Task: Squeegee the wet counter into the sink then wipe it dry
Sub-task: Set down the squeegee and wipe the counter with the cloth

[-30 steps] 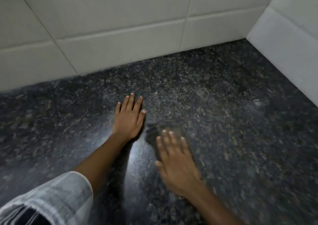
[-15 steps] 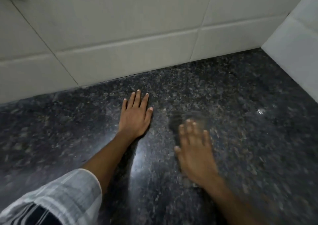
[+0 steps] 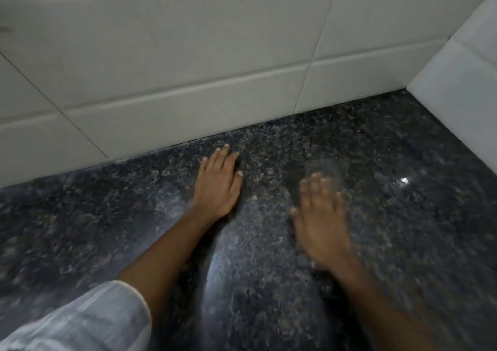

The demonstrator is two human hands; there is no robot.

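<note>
The dark speckled granite counter (image 3: 403, 243) fills the lower view and shines wet in streaks between my arms. My left hand (image 3: 217, 186) lies flat on it, palm down and fingers together, close to the back wall, holding nothing. My right hand (image 3: 320, 221) is blurred and presses flat with its fingers spread. A dark, blurred cloth (image 3: 326, 172) sticks out from under its fingertips. No squeegee or sink is in view.
White wall tiles (image 3: 188, 82) run along the back of the counter. A second tiled wall (image 3: 457, 95) closes the right side and forms a corner at the back right. A bright glint (image 3: 404, 180) sits on the counter to the right of my right hand.
My right hand has slid with the cloth away from me and to the right, toward the back corner. My left hand stays planted in the same spot.
</note>
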